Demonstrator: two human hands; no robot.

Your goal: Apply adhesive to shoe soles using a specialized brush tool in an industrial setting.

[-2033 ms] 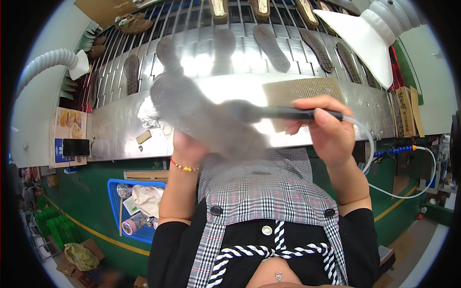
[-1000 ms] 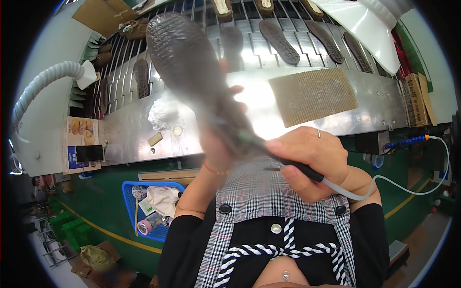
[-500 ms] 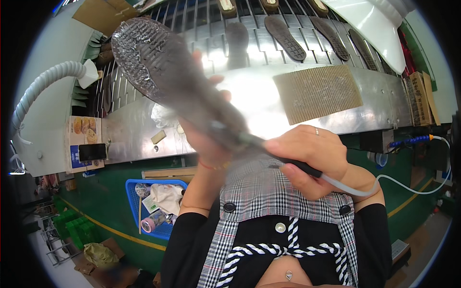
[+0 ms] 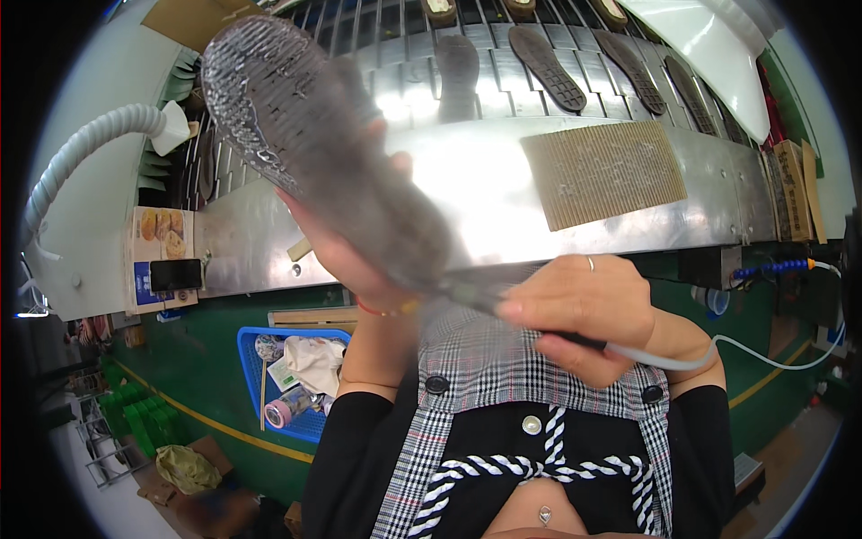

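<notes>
A dark brown shoe sole (image 4: 310, 135) is held up at a slant by my left hand (image 4: 337, 256), whose fingers wrap round its side and underneath. Its ribbed, tread-patterned face shows, and the broad upper end gleams as if wet. Closed in a pinch, my right hand (image 4: 584, 310) grips a slim dark pen-like applicator (image 4: 478, 293) fed by a clear tube (image 4: 664, 361). The applicator's tip is blurred and lies against or just over the sole's narrow lower end; I cannot tell which.
A metal bench (image 4: 723, 193) bears a corrugated cardboard sheet (image 4: 603, 175). Beyond lies a slatted conveyor with several soles (image 4: 549, 70). A white duct hose (image 4: 85, 144) and a phone (image 4: 175, 275) are at left, above a blue basket (image 4: 247, 377) holding a bottle.
The sole has risen a little and tipped, so its tread catches light differently. My right hand has shifted slightly lower and right, with the applicator still at the sole's lower end.
</notes>
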